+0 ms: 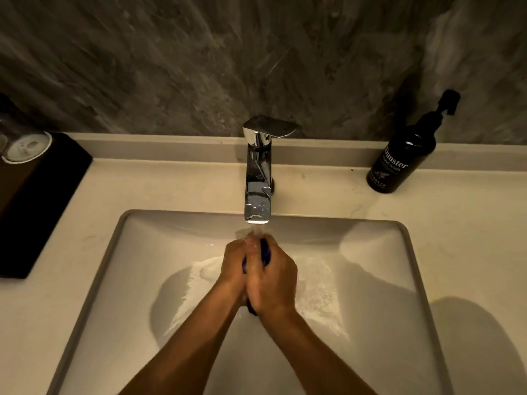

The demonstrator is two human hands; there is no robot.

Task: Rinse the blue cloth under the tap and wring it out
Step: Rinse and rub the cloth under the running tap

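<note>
The blue cloth [265, 252] is bunched between my two hands, with only dark blue strips showing at the fingertips and below the palms. My left hand [234, 263] and my right hand [275, 277] are pressed together around it, over the middle of the white sink [379, 280]. Both hands sit directly under the spout of the chrome tap [257, 178]. Water runs from the spout onto my fingertips and spreads foaming over the basin floor on either side of my wrists.
A black pump bottle of hand wash [399, 158] stands on the counter at the back right. At the left edge sits a dark tray [37, 201] with an upturned glass [27, 146]. A grey stone wall rises behind the tap.
</note>
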